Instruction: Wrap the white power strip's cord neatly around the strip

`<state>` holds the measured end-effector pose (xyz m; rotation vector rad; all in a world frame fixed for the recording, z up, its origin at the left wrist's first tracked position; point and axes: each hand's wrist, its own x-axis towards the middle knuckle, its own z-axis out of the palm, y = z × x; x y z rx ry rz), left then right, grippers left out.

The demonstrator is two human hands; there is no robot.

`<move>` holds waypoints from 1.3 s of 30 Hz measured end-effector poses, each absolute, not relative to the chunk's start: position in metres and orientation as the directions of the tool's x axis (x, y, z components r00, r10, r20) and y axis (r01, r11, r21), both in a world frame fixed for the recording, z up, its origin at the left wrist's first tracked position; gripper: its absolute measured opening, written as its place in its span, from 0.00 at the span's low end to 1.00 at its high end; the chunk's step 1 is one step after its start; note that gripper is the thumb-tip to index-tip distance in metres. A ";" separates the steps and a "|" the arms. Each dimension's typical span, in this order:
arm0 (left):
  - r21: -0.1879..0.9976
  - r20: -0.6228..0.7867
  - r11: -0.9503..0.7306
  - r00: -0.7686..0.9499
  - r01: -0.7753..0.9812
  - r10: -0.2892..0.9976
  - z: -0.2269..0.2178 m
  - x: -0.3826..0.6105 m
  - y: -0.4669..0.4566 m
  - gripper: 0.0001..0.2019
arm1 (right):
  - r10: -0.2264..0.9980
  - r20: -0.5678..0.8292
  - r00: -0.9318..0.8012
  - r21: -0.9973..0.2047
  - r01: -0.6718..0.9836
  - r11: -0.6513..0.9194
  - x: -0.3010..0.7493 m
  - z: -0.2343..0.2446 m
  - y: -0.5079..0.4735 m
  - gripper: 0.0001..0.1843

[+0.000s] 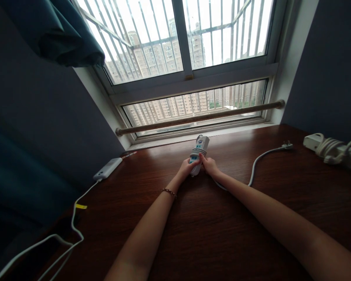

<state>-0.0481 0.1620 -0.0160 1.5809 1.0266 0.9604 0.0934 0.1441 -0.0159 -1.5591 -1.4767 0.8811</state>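
A white power strip [199, 149] with blue sockets lies on the dark wooden table [222, 218] near the window, with its cable wound round its far half. My left hand [188, 168] grips its near end from the left. My right hand [209, 165] pinches the same end from the right. The strip's loose white cable [256, 166] runs off to the right and ends in a plug [287, 146]. A bead bracelet sits on my left wrist.
A second white power strip [108, 168] lies at the table's left edge, its cable trailing off the front left. A third strip [333, 150] with a bundled cable sits at the far right. A wooden rod [199, 117] spans the window sill.
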 end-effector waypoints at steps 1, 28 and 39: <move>0.973 0.101 -0.162 0.330 0.164 0.939 -0.016 -0.048 0.162 0.10 | 0.996 0.037 0.076 -0.897 0.442 0.000 0.093 -0.016 0.144 0.29; 0.981 0.096 -0.146 0.338 0.126 0.936 -0.015 -0.047 0.161 0.09 | 0.997 0.036 0.066 -0.895 0.447 0.003 0.094 -0.016 0.144 0.28; 0.981 0.094 -0.145 0.339 0.130 0.936 -0.014 -0.048 0.160 0.11 | 0.996 0.051 0.068 -0.894 0.448 0.015 0.093 -0.016 0.144 0.28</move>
